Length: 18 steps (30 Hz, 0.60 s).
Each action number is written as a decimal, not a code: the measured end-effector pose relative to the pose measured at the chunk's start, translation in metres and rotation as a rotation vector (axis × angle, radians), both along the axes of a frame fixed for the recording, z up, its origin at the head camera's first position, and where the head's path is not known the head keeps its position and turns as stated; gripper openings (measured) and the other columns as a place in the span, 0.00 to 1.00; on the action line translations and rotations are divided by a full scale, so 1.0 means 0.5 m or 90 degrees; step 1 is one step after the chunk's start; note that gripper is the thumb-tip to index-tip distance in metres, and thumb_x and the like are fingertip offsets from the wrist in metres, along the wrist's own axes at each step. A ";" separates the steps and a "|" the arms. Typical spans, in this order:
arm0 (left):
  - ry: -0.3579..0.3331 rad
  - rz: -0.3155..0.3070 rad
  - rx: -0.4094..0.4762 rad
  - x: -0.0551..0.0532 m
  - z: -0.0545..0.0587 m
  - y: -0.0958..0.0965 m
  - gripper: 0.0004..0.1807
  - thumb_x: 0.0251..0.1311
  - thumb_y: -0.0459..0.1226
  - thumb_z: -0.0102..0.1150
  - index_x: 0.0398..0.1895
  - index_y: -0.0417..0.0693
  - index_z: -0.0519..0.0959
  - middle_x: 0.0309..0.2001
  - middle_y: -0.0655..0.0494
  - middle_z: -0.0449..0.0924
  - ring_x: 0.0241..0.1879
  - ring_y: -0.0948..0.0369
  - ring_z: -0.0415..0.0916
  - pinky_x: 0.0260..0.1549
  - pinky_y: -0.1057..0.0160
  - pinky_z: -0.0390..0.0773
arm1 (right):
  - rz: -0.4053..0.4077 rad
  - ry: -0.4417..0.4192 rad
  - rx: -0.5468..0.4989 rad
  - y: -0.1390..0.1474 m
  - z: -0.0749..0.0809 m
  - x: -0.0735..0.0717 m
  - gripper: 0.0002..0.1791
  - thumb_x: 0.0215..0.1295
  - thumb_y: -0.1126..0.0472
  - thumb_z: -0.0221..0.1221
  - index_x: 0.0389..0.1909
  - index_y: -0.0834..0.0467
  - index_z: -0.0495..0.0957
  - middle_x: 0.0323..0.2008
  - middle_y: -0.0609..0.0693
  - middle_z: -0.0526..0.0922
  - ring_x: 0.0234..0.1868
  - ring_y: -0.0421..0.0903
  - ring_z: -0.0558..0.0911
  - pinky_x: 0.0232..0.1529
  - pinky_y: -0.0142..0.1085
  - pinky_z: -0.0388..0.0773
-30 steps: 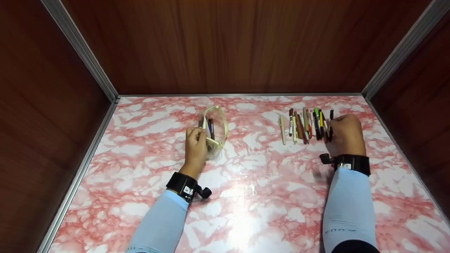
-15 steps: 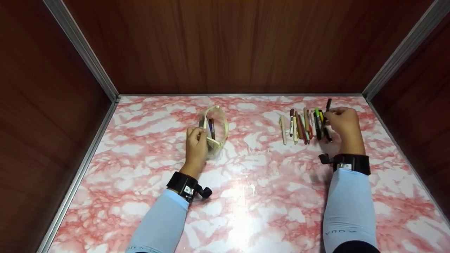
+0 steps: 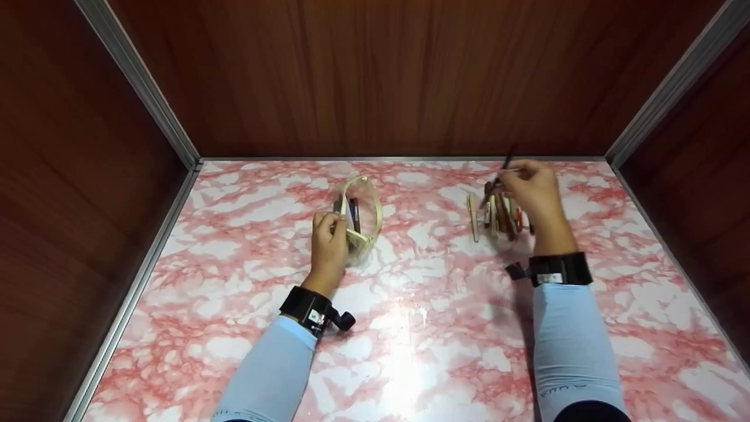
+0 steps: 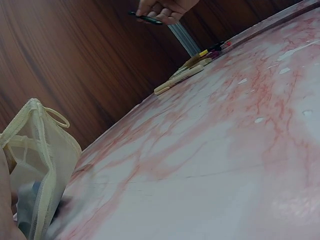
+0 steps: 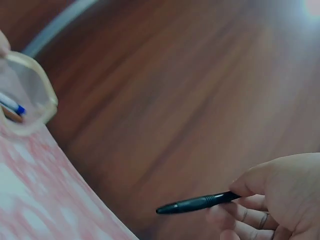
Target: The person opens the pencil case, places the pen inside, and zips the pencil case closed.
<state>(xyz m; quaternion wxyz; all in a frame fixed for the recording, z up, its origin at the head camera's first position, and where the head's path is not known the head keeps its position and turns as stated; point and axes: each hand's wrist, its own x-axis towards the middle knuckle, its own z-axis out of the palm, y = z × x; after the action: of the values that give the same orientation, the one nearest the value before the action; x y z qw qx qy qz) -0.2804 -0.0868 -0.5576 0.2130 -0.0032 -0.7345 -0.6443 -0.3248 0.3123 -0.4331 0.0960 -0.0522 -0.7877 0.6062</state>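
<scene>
My left hand (image 3: 329,243) grips the near-left edge of a cream mesh pouch (image 3: 379,214), whose mouth gapes upward. Inside it lie a few pens (image 3: 355,214), one with a blue end (image 5: 20,110) in the right wrist view. Raised over the row of pens, my right hand (image 3: 534,190) pinches a black pen (image 5: 195,204) between thumb and fingers. The pen's tip points left toward the pouch in the right wrist view. Below that hand several markers and pens (image 3: 501,218) lie side by side, partly hidden by it. A beige pen (image 3: 473,220) is leftmost.
The red-and-white marbled tabletop (image 3: 433,328) stretches between pouch and pens. Dark wooden panels (image 3: 375,76) enclose the back and both sides, with metal strips (image 3: 140,88) along their corners.
My right hand has picked up the black pen from the row's right end, lifted it and moved left over the other pens. My left hand stays on the pouch.
</scene>
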 end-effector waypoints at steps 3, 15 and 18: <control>-0.009 -0.009 0.012 0.000 -0.002 0.002 0.10 0.82 0.32 0.58 0.41 0.33 0.82 0.49 0.49 0.71 0.44 0.59 0.74 0.39 0.69 0.78 | 0.026 0.024 -0.015 -0.051 -0.003 -0.001 0.10 0.76 0.65 0.67 0.52 0.65 0.82 0.30 0.37 0.90 0.30 0.35 0.91 0.37 0.29 0.90; -0.011 0.027 0.011 0.001 -0.001 -0.004 0.11 0.83 0.35 0.57 0.40 0.37 0.82 0.55 0.46 0.73 0.48 0.55 0.79 0.46 0.66 0.81 | 0.146 0.003 -0.113 -0.278 -0.046 -0.027 0.09 0.76 0.69 0.67 0.52 0.67 0.83 0.33 0.46 0.93 0.32 0.44 0.95 0.44 0.43 0.95; -0.009 0.031 0.011 -0.001 -0.002 -0.006 0.13 0.84 0.36 0.56 0.38 0.37 0.80 0.55 0.46 0.73 0.50 0.54 0.79 0.48 0.66 0.82 | 0.166 -0.017 -0.127 -0.331 -0.060 -0.031 0.10 0.75 0.69 0.68 0.52 0.67 0.84 0.35 0.50 0.93 0.32 0.44 0.94 0.44 0.44 0.95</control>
<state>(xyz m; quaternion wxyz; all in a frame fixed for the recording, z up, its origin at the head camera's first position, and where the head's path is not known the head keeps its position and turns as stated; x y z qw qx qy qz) -0.2808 -0.0898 -0.5588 0.2235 0.0207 -0.7300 -0.6455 -0.3404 0.1467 -0.4632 0.0007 0.0331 -0.7248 0.6881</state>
